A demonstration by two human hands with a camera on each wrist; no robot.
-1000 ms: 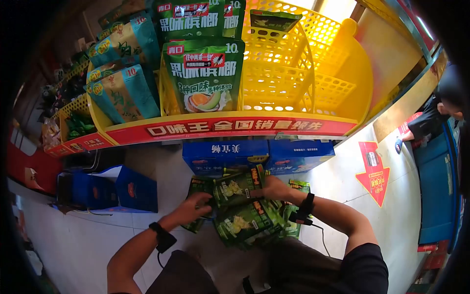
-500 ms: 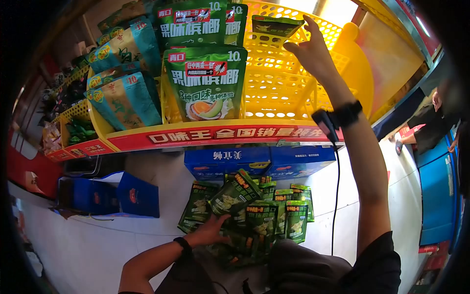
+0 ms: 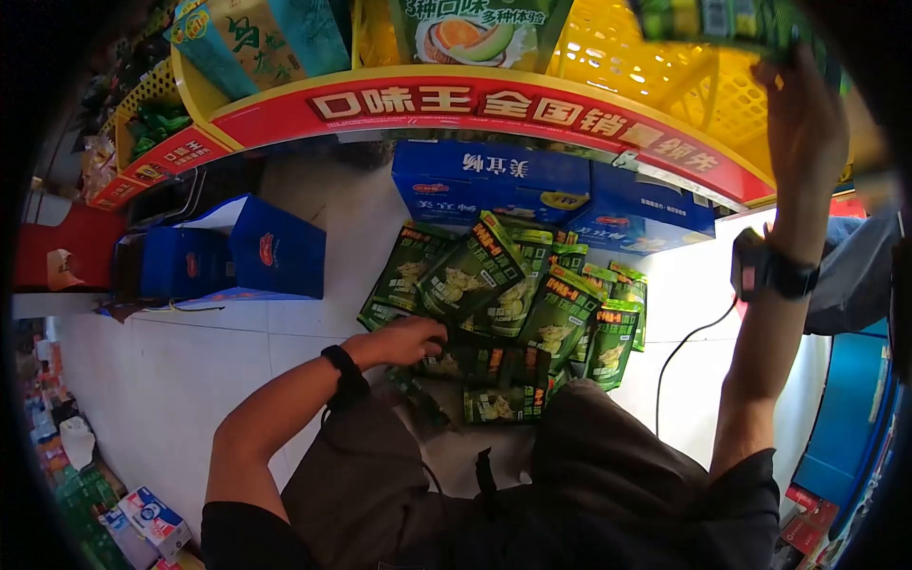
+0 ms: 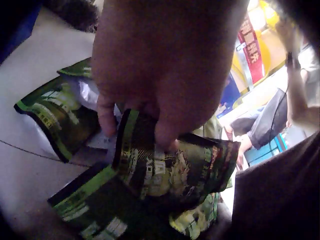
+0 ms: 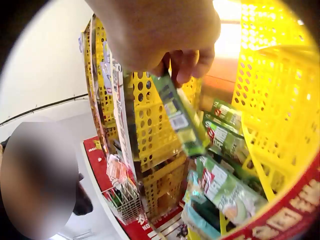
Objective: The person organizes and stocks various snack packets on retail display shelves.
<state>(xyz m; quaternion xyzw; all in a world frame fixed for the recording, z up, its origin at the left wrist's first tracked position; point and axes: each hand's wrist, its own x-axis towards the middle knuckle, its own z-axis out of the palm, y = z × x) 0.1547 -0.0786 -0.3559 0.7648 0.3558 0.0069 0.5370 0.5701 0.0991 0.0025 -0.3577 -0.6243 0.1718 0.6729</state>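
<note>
My right hand [image 3: 806, 119] is raised at the rack's right end in the head view, holding a green snack pouch [image 3: 727, 24] by its edge. In the right wrist view this pouch [image 5: 180, 117] hangs edge-on below the curled fingers. Low over the floor, my left hand [image 3: 404, 340] is at a heap of similar green pouches [image 3: 560, 318] between the legs. Its thumb and a finger pinch the edge of one dark green pouch [image 4: 165, 165], as the left wrist view shows. Other pouches [image 4: 60, 115] lie loosely around it.
Above the heap stands a yellow rack [image 3: 608, 57] with a red front strip [image 3: 532, 109], holding larger green and teal bags. Blue cartons [image 3: 494, 180] sit beneath it. An opened blue box [image 3: 275, 252] stands at left. Another person [image 5: 42, 175] is beside the rack.
My right hand went from the heap up to the rack's upper tier and now holds a pouch at the right. My left hand stayed at the heap and pinches a pouch. The head view tilted down.
</note>
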